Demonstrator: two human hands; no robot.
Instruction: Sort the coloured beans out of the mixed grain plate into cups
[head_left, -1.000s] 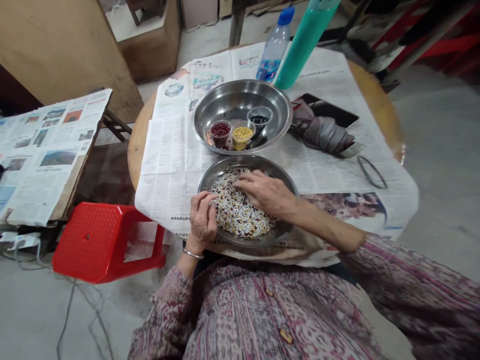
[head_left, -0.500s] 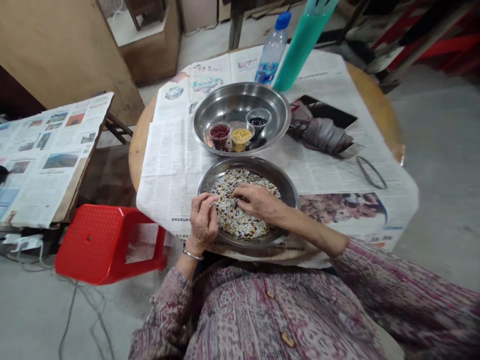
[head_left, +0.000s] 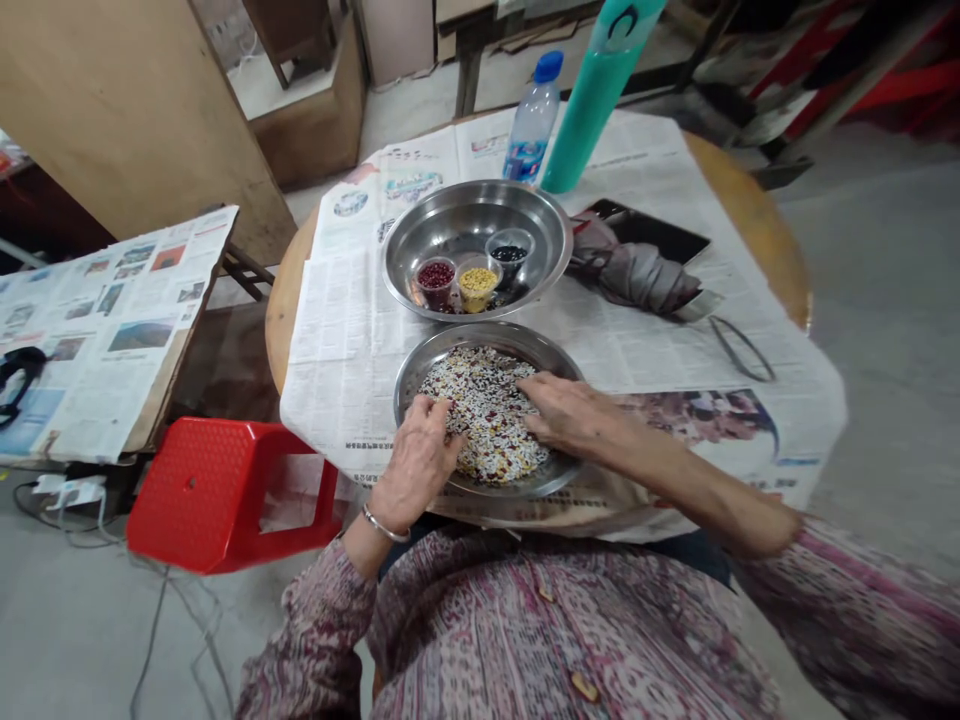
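Observation:
A metal basin [head_left: 405, 375] near the table's front edge holds a spread of mixed beans and white grains [head_left: 491, 410]. My left hand [head_left: 420, 460] reaches over its left rim, fingers apart and tips at the mix. From the right, my right hand [head_left: 562, 410] rests over the edge of the mix, thumb and fingers apart. Neither hand shows anything held. Behind stands a larger metal basin [head_left: 480, 210] with three clear cups: one of red beans [head_left: 436, 280], one of yellow beans [head_left: 477, 285] and one of black beans [head_left: 510, 252].
Newspaper [head_left: 330, 340] covers the round table. At the back stand a water bottle [head_left: 534, 120] and a tall green bottle [head_left: 600, 100]. A folded umbrella [head_left: 637, 270] and a dark phone-like slab [head_left: 664, 235] lie right. A red stool [head_left: 202, 490] is on the left.
My right hand has moved from the middle of the mix to its right side. My left hand has opened from a pinch and come in over the grains. The view has shifted slightly.

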